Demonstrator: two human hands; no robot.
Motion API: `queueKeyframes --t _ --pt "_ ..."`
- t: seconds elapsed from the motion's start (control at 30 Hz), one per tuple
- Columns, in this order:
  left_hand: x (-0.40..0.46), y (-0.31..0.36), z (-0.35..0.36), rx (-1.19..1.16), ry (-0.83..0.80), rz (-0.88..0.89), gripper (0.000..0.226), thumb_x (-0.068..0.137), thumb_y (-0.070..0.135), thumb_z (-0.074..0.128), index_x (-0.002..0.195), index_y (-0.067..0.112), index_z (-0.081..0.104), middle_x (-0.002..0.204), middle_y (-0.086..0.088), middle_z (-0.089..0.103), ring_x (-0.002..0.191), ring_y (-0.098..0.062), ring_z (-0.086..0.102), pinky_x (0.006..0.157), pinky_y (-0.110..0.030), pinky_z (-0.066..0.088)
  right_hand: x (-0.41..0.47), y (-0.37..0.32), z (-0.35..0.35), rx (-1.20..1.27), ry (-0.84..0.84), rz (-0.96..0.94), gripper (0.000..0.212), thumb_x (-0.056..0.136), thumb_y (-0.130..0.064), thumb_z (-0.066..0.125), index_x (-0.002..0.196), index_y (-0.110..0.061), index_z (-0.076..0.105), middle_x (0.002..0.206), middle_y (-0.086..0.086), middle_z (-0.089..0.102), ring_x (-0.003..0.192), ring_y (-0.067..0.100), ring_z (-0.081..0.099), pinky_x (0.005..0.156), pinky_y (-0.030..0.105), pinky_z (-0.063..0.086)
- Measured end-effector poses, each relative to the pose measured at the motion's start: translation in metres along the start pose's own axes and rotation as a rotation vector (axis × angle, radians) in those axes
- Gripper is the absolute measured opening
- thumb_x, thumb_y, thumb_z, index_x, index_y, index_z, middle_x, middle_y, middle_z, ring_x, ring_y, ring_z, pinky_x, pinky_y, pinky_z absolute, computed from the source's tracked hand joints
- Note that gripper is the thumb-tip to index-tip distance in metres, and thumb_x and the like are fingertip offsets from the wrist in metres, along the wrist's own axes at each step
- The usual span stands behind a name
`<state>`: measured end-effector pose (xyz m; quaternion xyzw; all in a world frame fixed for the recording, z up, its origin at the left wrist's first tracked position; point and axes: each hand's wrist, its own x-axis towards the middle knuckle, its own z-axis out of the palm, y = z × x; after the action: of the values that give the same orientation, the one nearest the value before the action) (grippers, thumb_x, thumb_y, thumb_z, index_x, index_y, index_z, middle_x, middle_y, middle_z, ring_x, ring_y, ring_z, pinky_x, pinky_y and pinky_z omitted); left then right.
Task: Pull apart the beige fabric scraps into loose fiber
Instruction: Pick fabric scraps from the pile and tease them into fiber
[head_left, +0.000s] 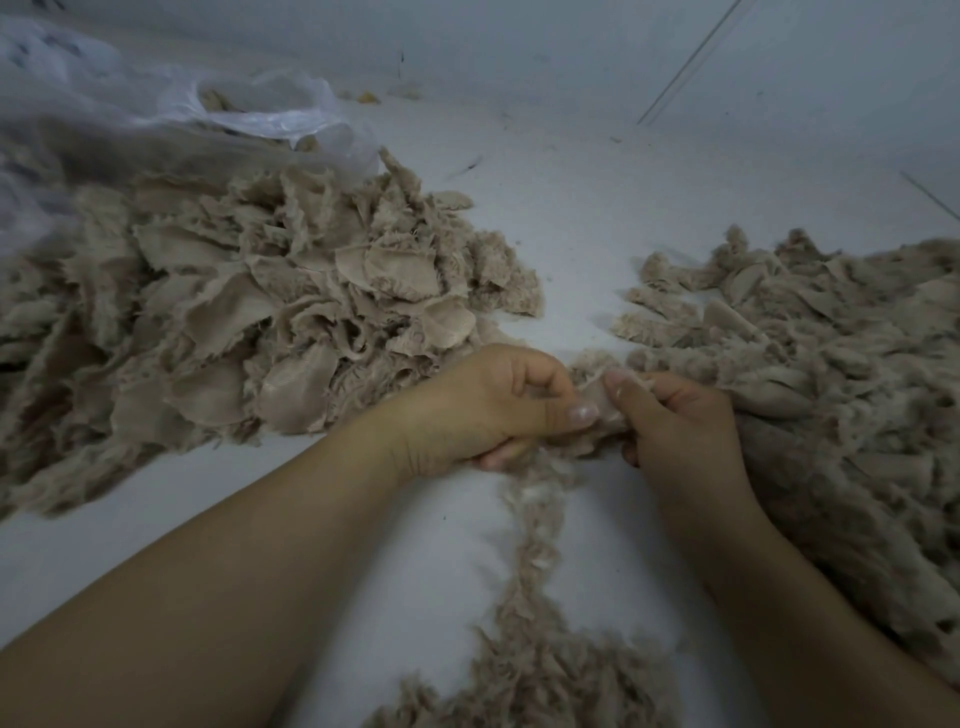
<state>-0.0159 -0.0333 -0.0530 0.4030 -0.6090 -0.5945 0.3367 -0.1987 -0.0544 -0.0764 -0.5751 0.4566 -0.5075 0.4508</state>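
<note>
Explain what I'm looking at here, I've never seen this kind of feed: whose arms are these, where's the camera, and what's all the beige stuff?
There is no machine. This single picture comes from a camera worn on a person's head, looking forward and down at their own bare arms. The left hand and the right hand pinch one small beige scrap between them, close together. To the left lies a pile of fabric scraps, many still flat pieces. To the right is a second, fluffier pile. A trail of loose fiber runs from below the hands toward the person. A clear plastic bag lies at the far left. Everything rests on a pale surface.
</note>
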Motion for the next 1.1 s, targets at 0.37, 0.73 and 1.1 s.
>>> queueKeyframes --t 0.37,0.73,1.1 --pt "0.007 -0.005 0.010 -0.017 0.235 -0.025 0.029 0.096 0.023 0.061 0.073 0.006 0.060 0.042 -0.007 0.049 0.031 -0.013 0.035 0.035 -0.016 0.028 -0.002 -0.004 0.001 -0.007 -0.124 -0.003 0.033 0.087 -0.032 0.067 0.070 -0.004 0.068 0.053 0.001 0.061 0.046 0.005 0.049 0.046 0.017 0.040" --pt "0.008 -0.004 0.010 -0.022 0.183 -0.055 0.032 0.091 0.024 0.068 0.088 -0.007 0.063 0.046 -0.008 0.054 0.031 -0.014 0.043 0.035 -0.016 0.031 0.002 0.000 0.000 -0.066 -0.103 0.004 0.034 0.098 -0.015 0.057 0.065 -0.012 0.065 0.046 -0.009 0.048 0.043 0.003 0.036 0.043 0.017 0.033" --pt "0.006 0.001 0.001 -0.169 0.091 -0.085 0.035 0.082 0.033 0.069 0.093 0.003 0.055 0.050 -0.012 0.053 0.031 -0.016 0.045 0.032 -0.017 0.032 0.001 -0.001 -0.002 -0.007 -0.101 0.000 0.037 0.098 -0.012 0.058 0.062 -0.018 0.065 0.049 -0.006 0.048 0.046 0.005 0.037 0.045 0.019 0.034"
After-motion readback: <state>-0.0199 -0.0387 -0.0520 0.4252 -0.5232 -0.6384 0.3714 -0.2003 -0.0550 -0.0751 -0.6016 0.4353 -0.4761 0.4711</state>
